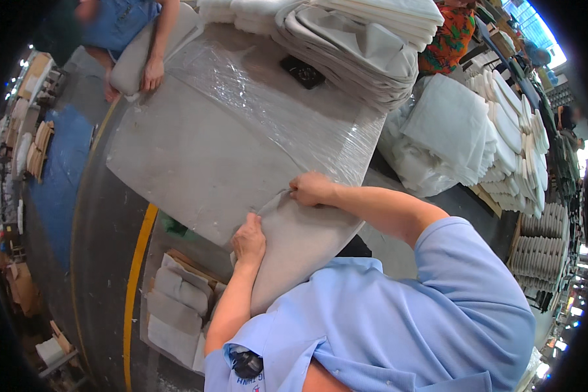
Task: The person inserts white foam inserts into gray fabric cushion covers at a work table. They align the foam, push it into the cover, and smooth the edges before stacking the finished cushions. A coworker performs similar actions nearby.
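A grey fabric-covered cushion [300, 242] leans between my body and the near edge of the table. My right hand [313, 189] pinches the cover's far edge, its fingers curled in. To the left and nearer, my left hand [248, 242] is closed on the cover's left edge. Between the two hands the cloth rim is drawn into a fold. What lies inside the cover is hidden. Beneath the hands is the table [196, 144], topped with grey material and partly wrapped in clear plastic.
Grey covers [353, 59] lie stacked at the table's far side, near a black phone-like object [302, 72]. A co-worker's hands [152, 74] hold another grey cushion [132, 65] at the far left. Finished-looking grey pieces [173, 313] sit low left; plastic-wrapped white bundles [444, 130] stand right.
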Demonstrator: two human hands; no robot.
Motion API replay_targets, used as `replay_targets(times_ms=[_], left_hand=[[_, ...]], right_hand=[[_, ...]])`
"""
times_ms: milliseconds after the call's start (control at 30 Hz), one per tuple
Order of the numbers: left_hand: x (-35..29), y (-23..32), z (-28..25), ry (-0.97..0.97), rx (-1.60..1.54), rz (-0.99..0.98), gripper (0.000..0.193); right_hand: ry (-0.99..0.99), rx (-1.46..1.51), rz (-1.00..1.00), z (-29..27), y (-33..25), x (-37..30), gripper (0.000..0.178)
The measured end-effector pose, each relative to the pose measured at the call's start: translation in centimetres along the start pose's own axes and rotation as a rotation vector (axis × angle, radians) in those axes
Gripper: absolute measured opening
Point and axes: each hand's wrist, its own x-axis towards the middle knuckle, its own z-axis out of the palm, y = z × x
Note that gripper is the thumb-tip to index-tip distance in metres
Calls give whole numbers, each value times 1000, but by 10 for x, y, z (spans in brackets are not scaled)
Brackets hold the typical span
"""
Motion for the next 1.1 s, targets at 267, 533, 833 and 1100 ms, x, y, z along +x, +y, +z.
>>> replay_targets(times_ms=[267, 533, 833, 1100], left_hand=[[-2, -13, 27, 107, -57, -36, 24], [3, -13, -7, 18, -176, -2, 22], [-156, -51, -86, -465, -371, -243, 59], [-130, -77, -45, -408, -445, -335, 54]], right_hand=[[103, 120, 29, 9, -4, -12, 24], [214, 118, -135, 2, 5, 4, 41], [-340, -183, -87, -59, -1, -125, 76], [-357, 270, -30, -46, 59, -81, 52]])
